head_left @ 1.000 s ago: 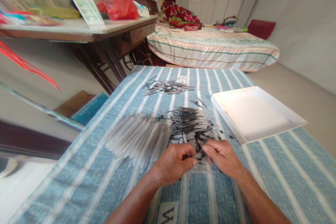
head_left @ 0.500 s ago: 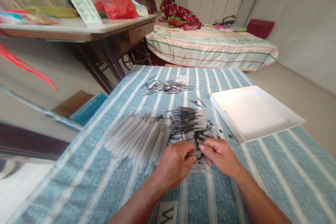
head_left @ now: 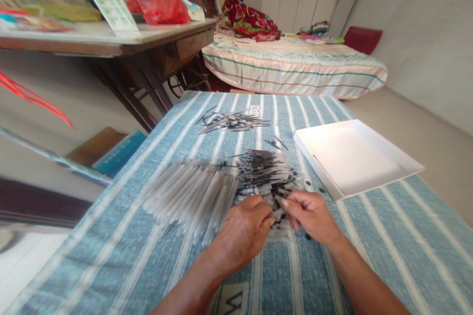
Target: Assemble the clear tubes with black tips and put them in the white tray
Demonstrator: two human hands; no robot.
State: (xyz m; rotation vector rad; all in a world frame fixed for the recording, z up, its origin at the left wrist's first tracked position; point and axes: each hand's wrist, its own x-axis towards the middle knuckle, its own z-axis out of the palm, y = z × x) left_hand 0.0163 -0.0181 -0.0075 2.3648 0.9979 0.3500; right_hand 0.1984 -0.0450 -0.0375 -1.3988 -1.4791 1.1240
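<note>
Over a heap of small clear and black pen caps (head_left: 281, 232), both hands work close together. My left hand (head_left: 248, 229) is closed, a short clear pen cap (head_left: 278, 214) showing at its fingertips. Thumb and forefinger of my right hand (head_left: 310, 214) are pinched by the heap's right side; what they grip is too small to make out. Just beyond lies a pile of thin black pen refills (head_left: 260, 162). Frosted pen barrels (head_left: 192, 192) are laid in a broad bundle left of my left hand.
A shallow white box lid (head_left: 358, 157) sits at the right on the striped tablecloth (head_left: 129, 256). Farther back are a loose scatter of refills (head_left: 234, 121) and a few stray ones (head_left: 275, 143). A cluttered desk (head_left: 111, 42) stands left, a bed (head_left: 295, 64) behind.
The hands stay over the caps with small finger movements; the left has turned slightly, knuckles more upward. A black piece now shows below my right hand. The view has shifted a little.
</note>
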